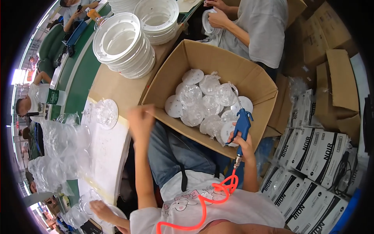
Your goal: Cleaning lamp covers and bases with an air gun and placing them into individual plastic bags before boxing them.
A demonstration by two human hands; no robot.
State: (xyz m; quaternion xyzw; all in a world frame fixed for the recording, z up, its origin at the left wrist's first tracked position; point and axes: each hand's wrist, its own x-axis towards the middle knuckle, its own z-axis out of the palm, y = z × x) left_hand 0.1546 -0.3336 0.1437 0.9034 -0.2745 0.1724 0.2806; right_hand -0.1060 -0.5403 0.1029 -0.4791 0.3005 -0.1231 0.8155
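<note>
My right hand (pixel 242 143) grips a blue air blow gun (pixel 242 125) whose thin metal nozzle points into an open cardboard box (pixel 249 76). A coiled orange hose (pixel 212 197) runs from the gun's base down across my shirt. Several round white discs in clear plastic wrap (pixel 202 104) lie inside the box. My left hand (pixel 141 119) is raised at the box's near left flap, blurred, with nothing visible in it.
Stacks of white plastic rings (pixel 124 45) stand on the bench at the back. Clear plastic bags (pixel 58 150) and a clear disc (pixel 105 113) lie on the white sheet at left. Another person (pixel 253 27) sits beyond the box. Printed cartons (pixel 311 171) are stacked at right.
</note>
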